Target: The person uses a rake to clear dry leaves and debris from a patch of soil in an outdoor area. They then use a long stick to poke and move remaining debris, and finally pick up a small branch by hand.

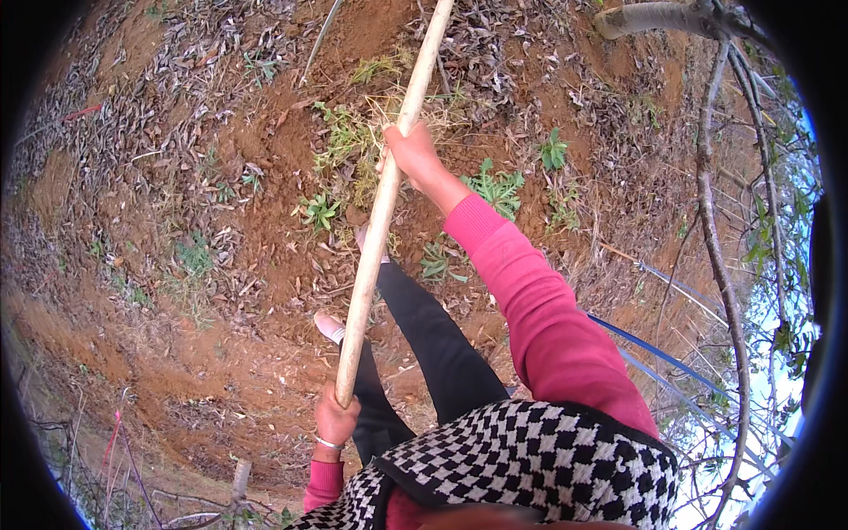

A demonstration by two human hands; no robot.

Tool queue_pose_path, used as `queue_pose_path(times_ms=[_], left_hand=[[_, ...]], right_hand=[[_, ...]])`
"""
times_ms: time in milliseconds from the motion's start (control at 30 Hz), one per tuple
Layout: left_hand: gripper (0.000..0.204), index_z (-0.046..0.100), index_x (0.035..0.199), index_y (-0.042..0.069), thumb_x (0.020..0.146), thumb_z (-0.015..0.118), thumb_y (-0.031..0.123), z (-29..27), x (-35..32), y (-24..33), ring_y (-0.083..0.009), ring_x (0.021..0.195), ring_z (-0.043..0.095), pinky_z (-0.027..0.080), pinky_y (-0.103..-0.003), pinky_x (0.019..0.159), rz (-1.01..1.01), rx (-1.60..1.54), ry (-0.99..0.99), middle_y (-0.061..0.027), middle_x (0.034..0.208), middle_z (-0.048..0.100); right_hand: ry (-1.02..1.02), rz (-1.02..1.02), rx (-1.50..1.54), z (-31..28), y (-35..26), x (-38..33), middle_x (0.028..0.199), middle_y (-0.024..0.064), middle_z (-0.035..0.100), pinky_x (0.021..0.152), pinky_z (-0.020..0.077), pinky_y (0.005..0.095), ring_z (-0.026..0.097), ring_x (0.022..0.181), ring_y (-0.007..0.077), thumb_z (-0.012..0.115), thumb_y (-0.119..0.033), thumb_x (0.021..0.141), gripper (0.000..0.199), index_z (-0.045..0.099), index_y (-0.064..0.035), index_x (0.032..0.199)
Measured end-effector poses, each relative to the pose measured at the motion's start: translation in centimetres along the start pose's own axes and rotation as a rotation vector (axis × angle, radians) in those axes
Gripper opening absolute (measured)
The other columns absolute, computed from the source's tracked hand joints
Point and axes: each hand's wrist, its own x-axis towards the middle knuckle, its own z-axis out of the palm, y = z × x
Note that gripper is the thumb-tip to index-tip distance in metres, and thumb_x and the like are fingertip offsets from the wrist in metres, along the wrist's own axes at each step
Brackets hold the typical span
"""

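A long, pale wooden handle [375, 234] slants across the middle of the head view, and its far end runs out past the top edge. Its near end sits in my left hand [337, 417], whose fingers are closed round it beside a white bracelet. Higher up the shaft, my right hand [412, 155] is wrapped round it, with that arm stretched forward. Whatever the handle is fixed to lies outside the picture. Below the right hand are reddish soil, dry stalks and a clump of green weeds [340, 141].
Brown fallen leaves [212, 79] cover much of the sloping ground. Several leafy plants grow nearby, one a larger green plant [496, 187]. Bare branches [720, 238] and blue straps [662, 355] stand at the right. My feet are on the soil near the handle; a cut stump [241, 477] is lower left.
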Motion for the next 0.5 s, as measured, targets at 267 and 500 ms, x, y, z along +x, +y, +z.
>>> queue_pose_path(times_ms=[267,500], left_hand=[[0.018,0.058,0.087,0.006,0.073,0.069,0.009,2.5,-10.2,-9.4,-0.0098,0.066,0.051,0.048,-0.030,0.063,-0.215,-0.275,-0.148,-0.0030,0.068,0.056],[0.019,0.057,0.083,0.010,0.072,0.070,0.020,6.3,-5.4,-6.7,-0.0446,0.074,0.063,0.050,-0.050,0.061,-0.159,0.112,-0.039,-0.0222,0.074,0.064]], right_hand=[[-0.055,0.199,0.094,-0.2,4.9,-10.0,0.071,0.0093,0.053,0.037,0.0510,0.0367,0.056,0.044,0.0214,0.055,-0.020,0.096,0.028,0.033,-0.0066,0.106],[0.063,0.216,0.111,-1.3,4.5,-5.9,0.071,0.0058,0.050,0.040,0.0502,0.0351,0.051,0.047,0.0174,0.054,-0.021,0.097,0.021,0.037,-0.0085,0.102]])
